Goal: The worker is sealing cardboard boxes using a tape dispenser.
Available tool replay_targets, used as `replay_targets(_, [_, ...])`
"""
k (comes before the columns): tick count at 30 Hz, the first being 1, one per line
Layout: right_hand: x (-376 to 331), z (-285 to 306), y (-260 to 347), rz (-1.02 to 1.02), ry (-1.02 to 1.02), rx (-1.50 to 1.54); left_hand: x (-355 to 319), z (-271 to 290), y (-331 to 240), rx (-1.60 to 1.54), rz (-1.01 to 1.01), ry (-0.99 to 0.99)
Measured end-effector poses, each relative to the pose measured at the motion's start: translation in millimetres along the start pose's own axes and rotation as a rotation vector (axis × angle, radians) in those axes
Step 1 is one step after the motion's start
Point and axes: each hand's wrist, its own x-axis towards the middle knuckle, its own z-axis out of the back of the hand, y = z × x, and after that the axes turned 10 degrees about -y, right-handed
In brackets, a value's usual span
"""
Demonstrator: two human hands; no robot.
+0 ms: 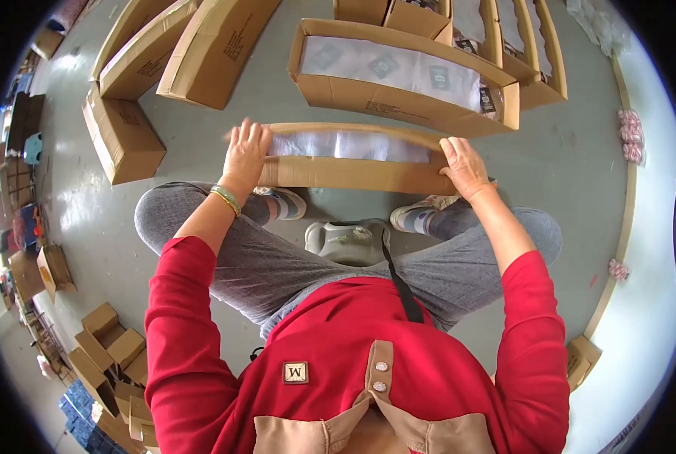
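In front of my feet lies a long, narrow cardboard box (360, 175), its top open lengthwise. Silvery-white wrapping (353, 146) shows inside; what lies under it is hidden. At the box's left end, my left hand (245, 155) curls its fingers over the end, with slight blur at the fingertips. My right hand (465, 166) grips the right end, its thumb toward the near side. Just beyond stands a larger open carton (368, 102), holding white sheets (387, 64) with grey square prints and a dark-labelled packet at its right end.
Long closed cartons (213, 53) stand at the far left, near a shorter carton (126, 140). More filled cartons (534, 45) line the far right. A grey plastic stool (345, 240) is between my legs. Opened boxes (111, 348) lie at the lower left; a white wall runs along the right.
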Motion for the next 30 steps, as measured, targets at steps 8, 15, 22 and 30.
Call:
replay_targets(8, [-0.8,-8.0,-4.1,-0.043,0.115,0.037,-5.2,-32.0,-28.6,-0.368,0.103,0.026])
replay_targets(15, [4.2,-15.3,-29.1,-0.170,0.261,0.494,33.7,-14.8,-120.7,-0.546,0.069,-0.211])
replay_targets(22, [-20.4,-41.9,0.4,-0.399,0.014,0.217,30.0,7.7,-145.7,-0.451,-0.194,-0.177])
replay_targets(30, [-3.3,166.4,-14.2,-0.611,-0.647,0.502,40.9,11.3,-132.4,-0.387,-0.137,0.009])
